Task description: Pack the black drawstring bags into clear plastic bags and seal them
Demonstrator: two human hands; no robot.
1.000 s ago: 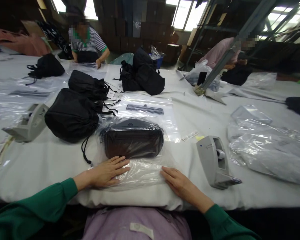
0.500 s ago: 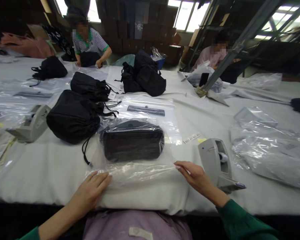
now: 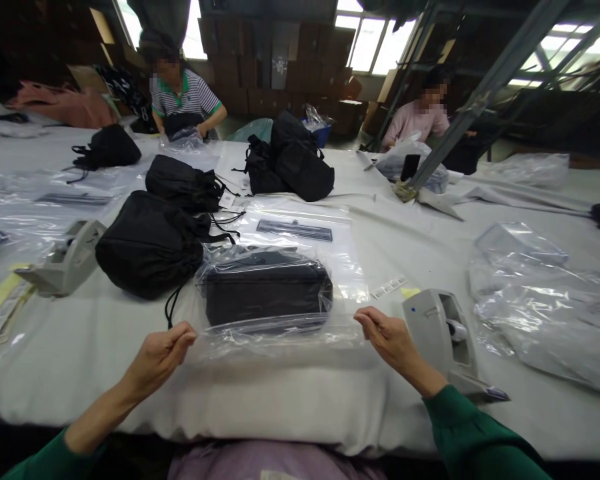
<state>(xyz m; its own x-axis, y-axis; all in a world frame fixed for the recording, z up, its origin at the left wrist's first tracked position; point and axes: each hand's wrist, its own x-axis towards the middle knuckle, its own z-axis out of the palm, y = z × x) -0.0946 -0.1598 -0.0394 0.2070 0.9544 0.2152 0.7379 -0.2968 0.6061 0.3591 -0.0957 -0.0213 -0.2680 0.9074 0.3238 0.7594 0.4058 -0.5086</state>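
Head view: left hand (image 3: 163, 352) and right hand (image 3: 386, 337) grip opposite ends of the clear plastic bag (image 3: 275, 345) along its near edge; black pouch (image 3: 267, 293) inside.

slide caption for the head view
Left hand and right hand pinch the near edge of a clear plastic bag with a black pouch inside.

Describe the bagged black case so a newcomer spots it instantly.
On the white-covered table, find the clear plastic bag whose near edge spans between the left hand and right hand. Inside lies the black case. Unlike the rounded black drawstring bags to its left, it is oblong and enclosed in plastic.
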